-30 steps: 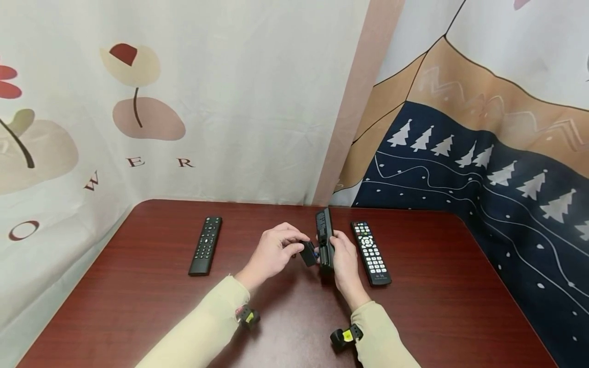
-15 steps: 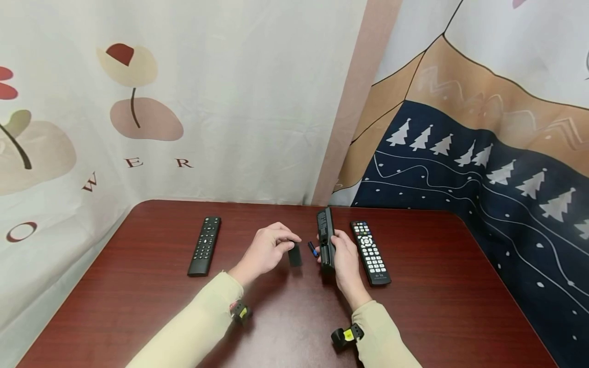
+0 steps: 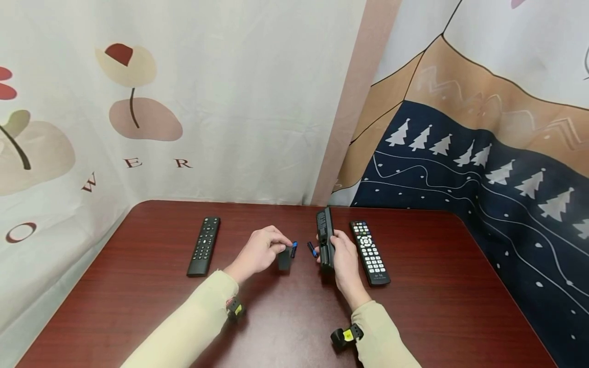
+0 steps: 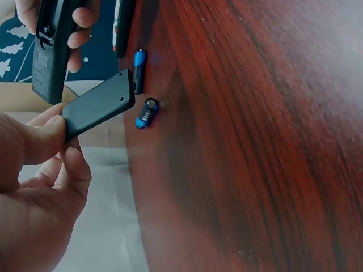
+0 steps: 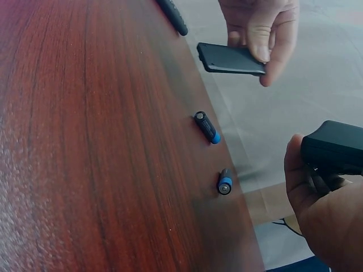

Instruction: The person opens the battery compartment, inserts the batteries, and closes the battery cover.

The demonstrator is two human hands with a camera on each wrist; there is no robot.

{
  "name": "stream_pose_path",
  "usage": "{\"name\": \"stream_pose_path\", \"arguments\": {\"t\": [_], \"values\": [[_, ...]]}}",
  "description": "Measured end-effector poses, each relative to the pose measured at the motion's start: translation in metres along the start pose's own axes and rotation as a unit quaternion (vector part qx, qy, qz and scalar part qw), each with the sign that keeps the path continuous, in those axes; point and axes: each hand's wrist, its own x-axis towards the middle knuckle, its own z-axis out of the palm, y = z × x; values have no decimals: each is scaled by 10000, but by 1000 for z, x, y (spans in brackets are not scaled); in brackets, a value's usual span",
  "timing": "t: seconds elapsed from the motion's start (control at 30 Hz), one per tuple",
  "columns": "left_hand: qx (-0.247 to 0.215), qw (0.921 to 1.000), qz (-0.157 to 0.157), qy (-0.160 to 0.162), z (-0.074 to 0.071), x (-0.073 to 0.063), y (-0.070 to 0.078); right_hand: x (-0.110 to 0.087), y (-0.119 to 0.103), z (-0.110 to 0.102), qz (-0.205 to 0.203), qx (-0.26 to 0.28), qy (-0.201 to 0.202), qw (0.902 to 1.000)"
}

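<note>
My left hand [image 3: 261, 250] pinches a black battery cover [image 4: 99, 105] by one end between thumb and fingers, above the table. In my right hand [image 3: 346, 258] is a black remote control [image 3: 324, 240], held up on its side with its back turned to the left. The cover and the remote are apart. Between the hands lie two blue-and-black batteries on the table: one battery [image 3: 294, 249] close to the left fingertips, another battery [image 3: 312, 249] just left of the held remote. Both batteries also show in the right wrist view. The right fingers are partly hidden behind the remote.
A second remote [image 3: 204, 246] lies buttons up on the left of the reddish-brown table [image 3: 161, 306]. A third remote [image 3: 370, 253], with white buttons, lies just right of my right hand. Printed curtains [image 3: 257, 102] hang behind the table's far edge.
My left hand has drawn the battery cover leftwards, away from the remote, and the two batteries on the table have come into clear view. The right hand and its remote have hardly moved.
</note>
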Motion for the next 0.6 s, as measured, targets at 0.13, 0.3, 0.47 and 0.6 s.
{"name": "stream_pose_path", "arguments": {"t": [0.13,0.3,0.47,0.6], "values": [[130,9998,-123,-91,0,-1,-5,0,1,-1,-5,2,-5,10000],[231,9993,-253,-178,-1,-2,-11,0,0,-1,17,21,-19,10000],[354,9981,-412,-281,-3,-2,-15,1,0,-2,-3,42,-23,10000],[414,9974,-484,-343,-4,-2,-18,1,1,-3,-28,64,-12,10000]]}}
